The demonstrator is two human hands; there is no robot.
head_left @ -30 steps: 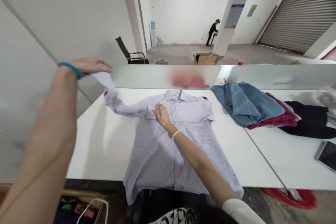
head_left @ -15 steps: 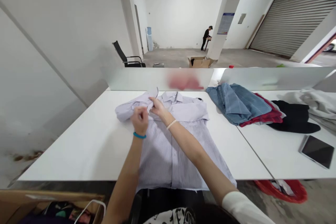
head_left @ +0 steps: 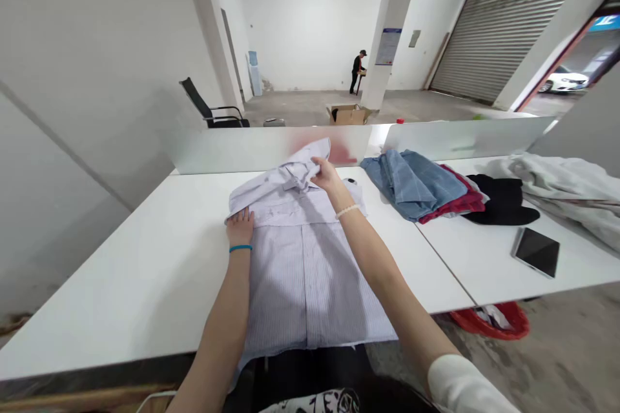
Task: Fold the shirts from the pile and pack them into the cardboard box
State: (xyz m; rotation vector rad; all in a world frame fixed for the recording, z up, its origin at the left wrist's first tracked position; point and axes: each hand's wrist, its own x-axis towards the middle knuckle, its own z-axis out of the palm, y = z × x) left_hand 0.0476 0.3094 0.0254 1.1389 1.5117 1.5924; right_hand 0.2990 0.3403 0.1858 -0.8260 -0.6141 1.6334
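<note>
A pale lilac striped shirt (head_left: 276,297) lies front up on the white table, its lower hem at the front edge. My right hand (head_left: 325,175) pinches the end of one sleeve (head_left: 281,177) and lifts it above the collar area, so the collar is hidden behind the raised cloth. My left hand (head_left: 241,227) rests at the shirt's left side by the sleeve fold, fingers spread against the fabric. The other sleeve lies folded across the chest, partly covered by my right forearm.
Folded blue denim (head_left: 411,184), red cloth (head_left: 458,197), a black garment (head_left: 501,200) and whitish fabric (head_left: 576,187) lie to the right, near a dark tablet (head_left: 537,251). A frosted divider (head_left: 232,150) runs along the back. A red bin (head_left: 513,326) stands below; a person (head_left: 357,72) stands far off.
My right hand has moved right and up, drawing the sleeve end over the collar. My left hand has left the sleeve end and come down to the shirt's left side. The view has turned right.
</note>
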